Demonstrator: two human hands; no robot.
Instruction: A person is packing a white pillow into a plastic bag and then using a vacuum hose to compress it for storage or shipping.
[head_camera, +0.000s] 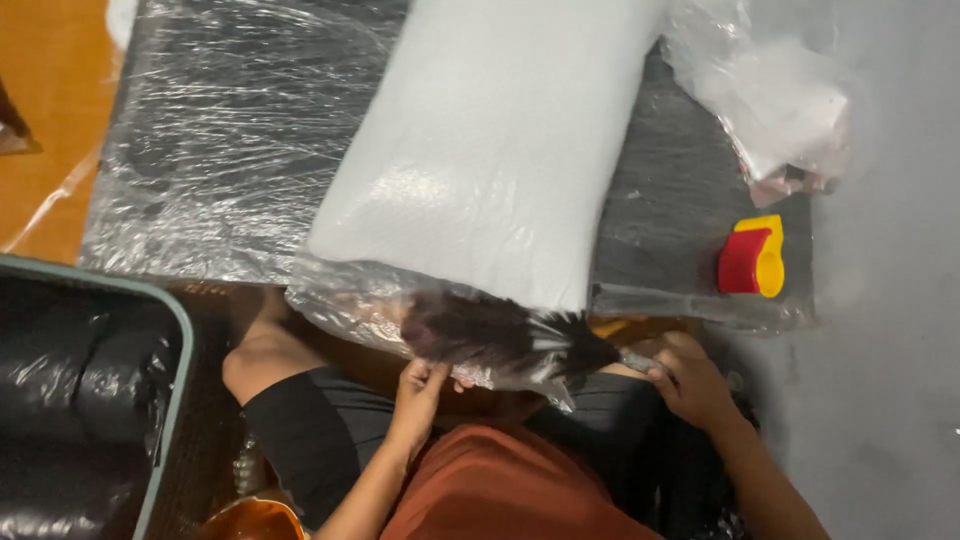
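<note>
Left hand (418, 385) pinches one plastic bag (480, 170) holding dark hair bundle (490, 338); right hand (688, 380) grips bundle end; one red-yellow tool (752, 258) on mat (680, 200)

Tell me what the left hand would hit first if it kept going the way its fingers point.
Probably the dark hair bundle inside the clear plastic bag: the left hand already pinches the bag's edge just below it, though depth is unclear.

One pillow (490, 150), two hands (420, 385)

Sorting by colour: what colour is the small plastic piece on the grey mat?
Red and yellow, clearest in the head view.
</note>
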